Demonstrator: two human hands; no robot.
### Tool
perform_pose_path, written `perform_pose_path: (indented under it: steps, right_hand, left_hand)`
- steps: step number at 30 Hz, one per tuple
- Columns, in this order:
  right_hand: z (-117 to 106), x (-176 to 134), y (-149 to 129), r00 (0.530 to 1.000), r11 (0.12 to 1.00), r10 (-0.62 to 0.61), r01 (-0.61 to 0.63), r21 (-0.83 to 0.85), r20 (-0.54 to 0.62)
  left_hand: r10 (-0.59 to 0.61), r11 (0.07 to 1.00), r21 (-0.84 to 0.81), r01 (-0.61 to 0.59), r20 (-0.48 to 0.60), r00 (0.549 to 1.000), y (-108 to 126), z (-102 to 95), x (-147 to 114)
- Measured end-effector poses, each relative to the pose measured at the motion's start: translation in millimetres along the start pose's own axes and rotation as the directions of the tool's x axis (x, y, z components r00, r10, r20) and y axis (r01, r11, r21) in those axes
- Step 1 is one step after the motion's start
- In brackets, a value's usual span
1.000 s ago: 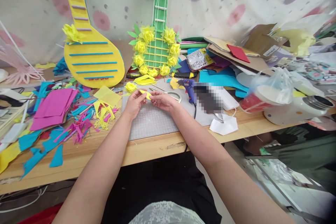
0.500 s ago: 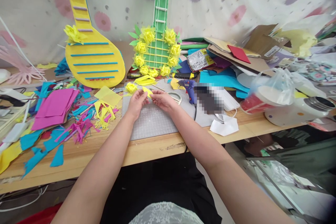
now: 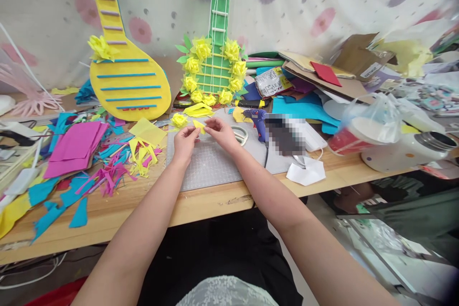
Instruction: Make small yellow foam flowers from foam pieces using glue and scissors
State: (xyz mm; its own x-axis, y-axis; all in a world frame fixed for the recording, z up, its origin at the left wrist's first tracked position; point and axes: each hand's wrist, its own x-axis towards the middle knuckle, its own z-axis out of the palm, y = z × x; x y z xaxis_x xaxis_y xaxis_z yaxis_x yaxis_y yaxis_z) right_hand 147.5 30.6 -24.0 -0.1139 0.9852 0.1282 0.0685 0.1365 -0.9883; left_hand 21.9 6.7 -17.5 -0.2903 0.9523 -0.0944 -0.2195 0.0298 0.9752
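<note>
Between my two hands is a small yellow crepe paper petal [image 3: 199, 126], held above the grey cutting mat [image 3: 211, 167]. My left hand [image 3: 185, 142] pinches its left side, and the fingers of my right hand [image 3: 220, 132] close on its right side. Just beyond my left hand lie a yellow paper flower [image 3: 179, 120] and a stack of yellow paper petals [image 3: 198, 110]. Scissors [image 3: 240, 135] rest right of my right hand, their blades partly hidden by it. A blue glue gun [image 3: 258, 122] stands farther right.
A yellow cardboard lute [image 3: 131, 86] and a green one [image 3: 218, 71] ringed with yellow flowers lean against the back curtain. Magenta sheets [image 3: 75, 148] and coloured scraps cover the left. A plastic cup [image 3: 358, 131] and white flask [image 3: 387, 158] stand at right, before piled cardboard.
My right hand has turned slightly, its fingers now more bent over the petal's edge. The petal sits a little farther left and more upright. Other things stay in place.
</note>
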Motion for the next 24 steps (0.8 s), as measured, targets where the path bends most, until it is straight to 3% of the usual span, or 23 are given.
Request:
perform_pose_path:
  steps: [3,6,10,12,16,24]
  right_hand:
    - [1,-1,2,0.998,0.992,-0.062,0.062,-0.106,0.005]
    - [1,-3,2,0.992,0.954,-0.118,0.123,-0.273,0.035]
    - [-1,-4,1,0.975,0.86,-0.203,0.224,-0.459,0.096]
    - [-1,-4,1,0.973,0.845,-0.204,0.231,-0.483,0.108]
    - [0,-4,2,0.987,0.856,-0.134,0.161,-0.491,0.09]
    - [1,-2,6,0.993,0.854,-0.093,0.116,-0.507,0.071]
  left_hand:
    - [0.036,0.997,0.061,-0.036,0.006,0.999,-4,-2.5,3]
    - [0.181,0.957,0.225,-0.185,0.035,0.983,-8,-8.5,7]
    - [0.404,0.738,0.509,-0.443,0.192,0.894,-6,-16.2,9]
    - [0.412,0.652,0.584,-0.483,0.261,0.873,-6,-17.7,9]
    - [0.372,0.574,0.664,-0.478,0.308,0.875,-7,-17.7,10]
    - [0.301,0.534,0.731,-0.426,0.306,0.903,-11,-19.0,13]
